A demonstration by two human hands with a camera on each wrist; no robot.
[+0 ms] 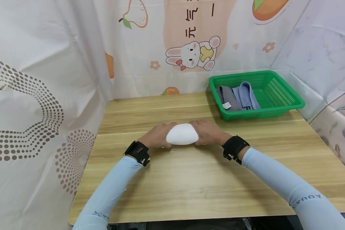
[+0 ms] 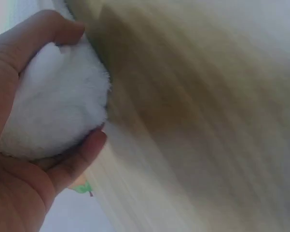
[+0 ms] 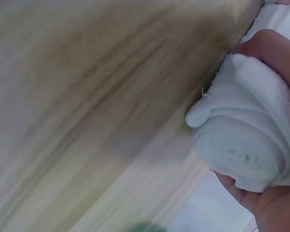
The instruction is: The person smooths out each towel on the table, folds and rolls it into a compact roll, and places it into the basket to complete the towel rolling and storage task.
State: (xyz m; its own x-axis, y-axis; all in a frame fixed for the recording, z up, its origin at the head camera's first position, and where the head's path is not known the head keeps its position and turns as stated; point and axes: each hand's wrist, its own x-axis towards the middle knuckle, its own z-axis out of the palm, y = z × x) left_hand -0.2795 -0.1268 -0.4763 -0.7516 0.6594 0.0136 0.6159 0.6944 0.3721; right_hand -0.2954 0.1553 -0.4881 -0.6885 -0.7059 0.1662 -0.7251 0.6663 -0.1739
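A white rolled towel [image 1: 182, 134] lies crosswise on the wooden table, between both hands. My left hand [image 1: 158, 135] grips its left end; in the left wrist view, the thumb and fingers curl round the fluffy towel [image 2: 62, 96]. The other end is gripped by my right hand [image 1: 208, 132]. Spiral layers show at the end of the towel [image 3: 239, 152] in the right wrist view, with the fingers wrapped about it. The palms hide part of each end in the head view.
A green plastic basket [image 1: 281, 113] stands at the table's back right. Inside it sit a folded grey cloth [image 1: 228, 95] and a folded blue cloth [image 1: 246, 95]. Printed curtains [image 1: 138, 64] hang behind and beside the wooden table [image 1: 189, 191].
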